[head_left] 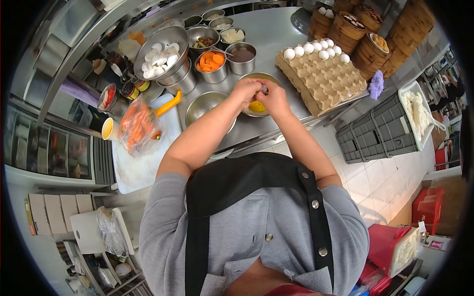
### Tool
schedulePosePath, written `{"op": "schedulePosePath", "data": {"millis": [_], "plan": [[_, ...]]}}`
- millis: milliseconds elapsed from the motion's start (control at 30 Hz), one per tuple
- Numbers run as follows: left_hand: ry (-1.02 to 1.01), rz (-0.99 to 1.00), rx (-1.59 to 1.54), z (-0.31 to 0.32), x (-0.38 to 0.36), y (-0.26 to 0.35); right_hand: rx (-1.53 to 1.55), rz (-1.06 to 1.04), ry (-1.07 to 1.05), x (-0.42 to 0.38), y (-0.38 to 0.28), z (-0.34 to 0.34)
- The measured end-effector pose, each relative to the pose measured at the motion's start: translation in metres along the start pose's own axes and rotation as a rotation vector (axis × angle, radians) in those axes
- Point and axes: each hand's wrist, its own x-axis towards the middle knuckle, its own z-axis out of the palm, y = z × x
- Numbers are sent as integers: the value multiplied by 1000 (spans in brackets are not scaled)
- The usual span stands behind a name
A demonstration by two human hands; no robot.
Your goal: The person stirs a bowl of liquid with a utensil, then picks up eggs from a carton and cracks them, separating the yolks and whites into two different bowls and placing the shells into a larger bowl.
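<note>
Both hands meet above a steel bowl [255, 114] that holds yellow egg yolk [256, 106]. Between my fingertips is a white egg [264, 89], mostly covered. My left hand [245, 92] grips it from the left, fingers bent. My right hand [275, 100] pinches it from the other side. Whether the shell is split is too small to tell. To the left stands another steel bowl [202, 106], partly behind my left forearm. On the right, white eggs [308, 48] sit in the far rows of a stacked cardboard egg tray [328, 81].
A large steel bowl [141, 54] heaped with white eggshells stands left, near a pot of sliced carrots [211, 61] and a pot of brown liquid [242, 55]. An orange-handled knife [169, 103] and bagged carrots [138, 126] lie on the white cutting board [148, 167]. Bamboo steamers [348, 32] stand far right.
</note>
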Motion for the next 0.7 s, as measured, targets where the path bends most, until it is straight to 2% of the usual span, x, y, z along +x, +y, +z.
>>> {"op": "schedulePosePath", "data": {"millis": [33, 100, 233, 567, 633, 700], "plan": [[4, -1, -1, -1, -1, 0, 2, 0, -3, 1, -1, -1], [24, -41, 3, -1, -4, 4, 48, 142, -99, 2, -5, -4], [70, -43, -10, 2, -10, 9, 101, 132, -82, 2, -1, 0], [23, -94, -15, -9, -17, 18, 233, 136, -133, 9, 11, 11], [13, -73, -46, -21, -28, 20, 308, 112, -153, 9, -4, 13], [25, -40, -103, -37, -45, 20, 230, 45, -206, 5, -24, 20]]}}
